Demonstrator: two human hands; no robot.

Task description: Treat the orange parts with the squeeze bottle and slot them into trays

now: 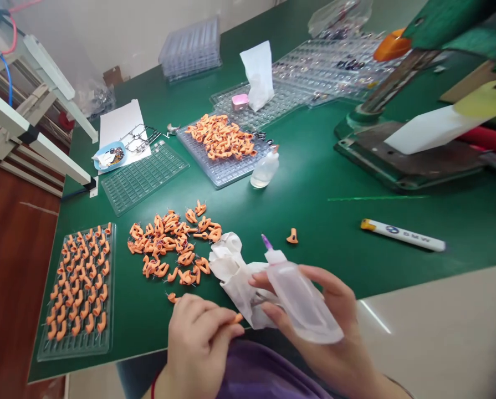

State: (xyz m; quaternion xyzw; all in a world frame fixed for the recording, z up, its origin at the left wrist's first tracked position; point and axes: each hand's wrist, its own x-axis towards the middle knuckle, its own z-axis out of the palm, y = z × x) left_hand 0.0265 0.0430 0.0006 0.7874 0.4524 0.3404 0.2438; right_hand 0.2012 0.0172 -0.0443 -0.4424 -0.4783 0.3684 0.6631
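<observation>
My left hand (202, 332) pinches a small orange earbud-shaped part (236, 318) between thumb and forefinger, close to my lap. My right hand (335, 316) carries a translucent squeeze bottle (300, 299) with a purple nozzle tip, tilted up and to the left. Near its fingertips is a thin metal tool, perhaps tweezers (259, 298), partly hidden. A crumpled white tissue (235, 271) lies just behind both hands. To the left spreads a loose pile of orange earbud parts (170, 238) with thin wires. One single orange part (292, 236) stands apart beyond the bottle.
At left, a clear tray (111, 277) holds rows of orange parts. Farther back are an empty-celled tray (143, 177), a heaped tray (231, 176), a small clear bottle (265, 169) and a blue dish (96, 160). A marker (403, 235) and a green press (409, 158) occupy the right.
</observation>
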